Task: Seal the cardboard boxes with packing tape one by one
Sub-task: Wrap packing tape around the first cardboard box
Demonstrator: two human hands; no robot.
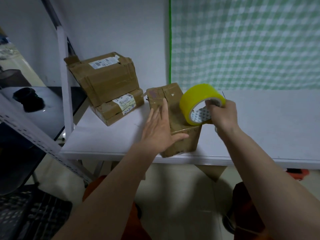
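Observation:
A small brown cardboard box (174, 104) lies near the front edge of the white table (268, 122). My left hand (159, 129) lies flat on the box's top with straight fingers, thumb along the near edge. My right hand (222, 115) grips a yellow roll of packing tape (197, 99), fingers hooked through its core. The roll stands on the box's right near corner.
Two larger labelled cardboard boxes are stacked at the back left, a big one (105, 75) leaning on a flatter one (121, 108). A white shelf post (65, 80) rises left of them. A green checked cloth (242, 42) hangs behind. A black crate (34, 213) sits on the floor.

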